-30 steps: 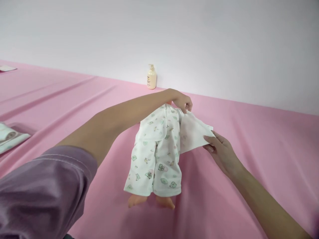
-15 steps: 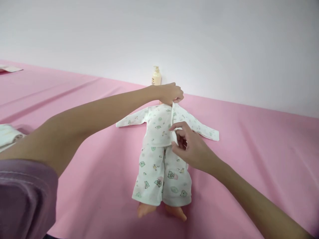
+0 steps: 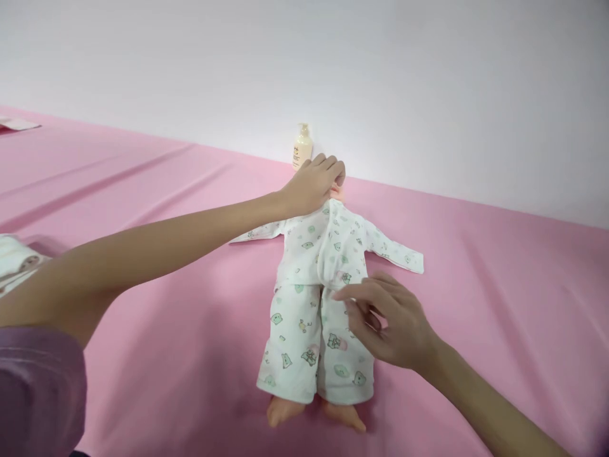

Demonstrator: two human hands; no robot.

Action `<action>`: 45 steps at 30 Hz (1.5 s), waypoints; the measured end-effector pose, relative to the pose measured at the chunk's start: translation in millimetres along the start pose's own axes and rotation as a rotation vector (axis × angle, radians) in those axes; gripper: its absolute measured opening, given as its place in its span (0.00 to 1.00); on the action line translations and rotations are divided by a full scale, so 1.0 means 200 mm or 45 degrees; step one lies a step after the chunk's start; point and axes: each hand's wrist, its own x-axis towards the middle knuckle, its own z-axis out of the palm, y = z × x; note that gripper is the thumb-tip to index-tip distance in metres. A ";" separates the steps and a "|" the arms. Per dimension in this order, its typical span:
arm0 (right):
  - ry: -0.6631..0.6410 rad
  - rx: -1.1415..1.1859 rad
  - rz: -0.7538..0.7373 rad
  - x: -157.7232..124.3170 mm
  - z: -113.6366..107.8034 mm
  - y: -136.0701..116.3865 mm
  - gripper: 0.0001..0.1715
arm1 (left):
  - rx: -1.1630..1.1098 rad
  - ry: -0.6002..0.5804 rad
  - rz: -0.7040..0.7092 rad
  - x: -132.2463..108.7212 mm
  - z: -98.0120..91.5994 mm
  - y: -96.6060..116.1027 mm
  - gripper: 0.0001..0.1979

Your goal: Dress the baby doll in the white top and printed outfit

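From the head camera, a doll (image 3: 304, 289) lies on its back in the middle of a pink sheet (image 3: 476, 285), its head towards the pale wall (image 3: 428, 76) and its bare feet (image 3: 285, 410) towards the person. It wears a white printed top (image 3: 309, 244) with both sleeves spread flat to the sides, and matching trousers (image 3: 295, 343). The left hand (image 3: 314, 181) reaches far across at the end of a long bare arm and rests at the neck of the top, covering the doll's head. Its fingers are bent down over the collar, but I cannot tell whether they pinch the cloth or only press on it. The right hand (image 3: 387, 320) hovers just over the doll's waist, beside the lower hem of the top. Its fingers (image 3: 345, 293) are loosely curled and a little apart with nothing between them, and the forefinger tip is at or just above the fabric. A cream pump bottle (image 3: 302, 147) stands against the wall just behind the left hand. A folded pale cloth (image 3: 14, 260) lies at the left edge of the sheet, well apart from the doll, and a purple sleeve (image 3: 38, 393) fills the lower left corner
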 end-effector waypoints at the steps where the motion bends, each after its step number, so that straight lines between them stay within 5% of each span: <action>1: 0.060 -0.013 0.006 -0.03 -0.02 0.00 0.17 | -0.042 0.028 -0.026 -0.07 -0.04 0.05 0.05; 7: 0.027 -0.168 0.250 -0.08 -0.07 -0.01 0.09 | -0.246 -0.028 -0.191 -0.59 -0.22 0.40 0.09; 11: -0.097 -0.236 0.324 -0.01 -0.01 -0.01 0.08 | -0.280 -0.113 -0.221 -0.78 -0.24 0.56 0.17; 16: -0.045 -0.357 0.242 0.03 0.04 0.02 0.04 | -0.241 -0.166 -0.095 -0.81 -0.23 0.52 0.07; 20: 0.081 -0.346 0.229 -0.01 -0.01 0.01 0.06 | -0.113 -0.139 0.096 -0.85 -0.26 0.44 0.10; 24: 0.002 -0.161 0.342 -0.06 -0.05 0.01 0.07 | -0.187 -0.206 0.196 -0.91 -0.31 0.43 0.12; 29: -0.096 -0.086 0.575 0.08 -0.05 0.09 0.18 | -0.283 -0.167 0.009 -0.80 -0.32 0.46 0.11; 32: -0.152 -0.106 0.701 0.27 -0.02 0.15 0.24 | -0.373 -0.078 -0.275 -0.62 -0.26 0.43 0.07; 36: -0.306 -0.184 0.847 0.42 0.05 0.22 0.28 | -0.622 -0.168 -0.509 -0.45 -0.16 0.36 0.10; 40: -0.322 -0.141 0.901 0.41 0.06 0.28 0.25 | -0.745 -0.177 -0.495 -0.44 -0.11 0.34 0.12; 45: -0.493 0.229 0.980 0.39 -0.06 0.35 0.22 | -0.596 -0.207 -0.431 -0.44 -0.13 0.36 0.10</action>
